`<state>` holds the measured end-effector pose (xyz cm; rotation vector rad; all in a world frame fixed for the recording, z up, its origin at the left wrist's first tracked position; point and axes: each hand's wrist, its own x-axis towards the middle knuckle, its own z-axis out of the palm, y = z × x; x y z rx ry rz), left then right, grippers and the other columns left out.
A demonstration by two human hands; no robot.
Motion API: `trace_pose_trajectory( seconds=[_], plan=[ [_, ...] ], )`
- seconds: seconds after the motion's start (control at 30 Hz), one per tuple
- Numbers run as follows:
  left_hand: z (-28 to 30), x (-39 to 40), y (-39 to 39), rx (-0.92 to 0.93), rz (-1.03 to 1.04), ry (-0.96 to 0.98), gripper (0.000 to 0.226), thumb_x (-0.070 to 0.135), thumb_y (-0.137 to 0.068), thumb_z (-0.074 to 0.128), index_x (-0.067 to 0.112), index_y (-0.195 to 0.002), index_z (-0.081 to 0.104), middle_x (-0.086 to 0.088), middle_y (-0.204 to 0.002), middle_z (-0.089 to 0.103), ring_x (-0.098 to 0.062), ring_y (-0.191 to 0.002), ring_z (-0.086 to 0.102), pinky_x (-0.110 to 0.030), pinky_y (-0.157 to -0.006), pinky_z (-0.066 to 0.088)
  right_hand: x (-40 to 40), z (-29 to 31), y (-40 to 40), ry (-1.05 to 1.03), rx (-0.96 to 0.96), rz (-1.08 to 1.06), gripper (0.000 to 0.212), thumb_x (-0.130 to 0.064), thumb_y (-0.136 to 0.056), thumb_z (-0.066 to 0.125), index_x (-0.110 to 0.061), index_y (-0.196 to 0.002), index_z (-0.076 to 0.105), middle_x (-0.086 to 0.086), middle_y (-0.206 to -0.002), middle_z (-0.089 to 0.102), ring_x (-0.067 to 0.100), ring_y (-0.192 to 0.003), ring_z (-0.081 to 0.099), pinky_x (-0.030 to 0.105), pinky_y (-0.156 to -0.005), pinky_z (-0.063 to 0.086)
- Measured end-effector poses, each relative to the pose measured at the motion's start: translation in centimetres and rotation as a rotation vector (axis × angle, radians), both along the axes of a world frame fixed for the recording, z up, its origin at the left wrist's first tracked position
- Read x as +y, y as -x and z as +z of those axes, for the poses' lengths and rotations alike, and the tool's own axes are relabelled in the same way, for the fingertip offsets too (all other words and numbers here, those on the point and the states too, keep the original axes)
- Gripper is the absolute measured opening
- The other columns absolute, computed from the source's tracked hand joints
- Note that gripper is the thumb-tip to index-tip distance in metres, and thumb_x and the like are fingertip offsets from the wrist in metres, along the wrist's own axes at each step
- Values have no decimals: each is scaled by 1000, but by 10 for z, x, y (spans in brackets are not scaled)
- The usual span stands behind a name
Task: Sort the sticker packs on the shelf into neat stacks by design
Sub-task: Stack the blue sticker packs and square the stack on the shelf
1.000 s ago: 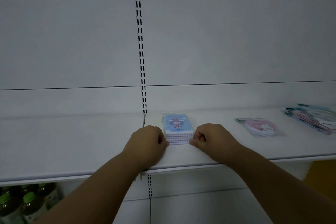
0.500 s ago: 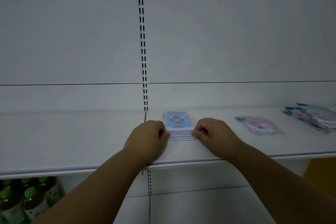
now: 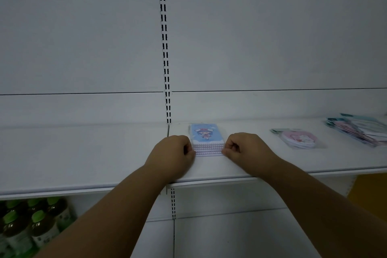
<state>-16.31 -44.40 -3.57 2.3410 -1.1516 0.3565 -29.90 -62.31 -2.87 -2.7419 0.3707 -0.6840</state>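
Where fists flank: blue stack [image 3: 207, 139].

One camera, worn on my head, looks forward and slightly down at a white shelf [image 3: 83, 153] from close range, near enough that my forearms fill the lower frame. It faces the back panel squarely, with the slotted upright [image 3: 165, 58] just left of centre. The shelf's front edge crosses the lower third. The wide lens bends lines near the edges.
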Motion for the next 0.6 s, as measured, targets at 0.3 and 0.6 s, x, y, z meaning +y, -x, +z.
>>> trace_pose_trajectory(
  seconds=[0.3, 0.6],
  plan=[
    [4, 0, -1, 64, 16, 116, 27, 45, -90, 57, 27, -71, 49, 10, -67, 56, -6, -60, 50, -22, -50, 30, 1, 0, 1, -43, -92, -28, 17, -39, -85, 64, -24, -79, 61, -9, -72, 58, 5, -65, 50, 18, -55, 33],
    [2, -1, -1, 19, -21, 53, 25, 43, -93, 55, 28, -75, 46, 12, -68, 51, -4, -61, 46, -21, -51, 31, 0, 1, 0, -42, -66, -19, 18, -32, -90, 59, -19, -78, 61, -9, -71, 57, 6, -65, 49, 17, -57, 34]
  ],
)
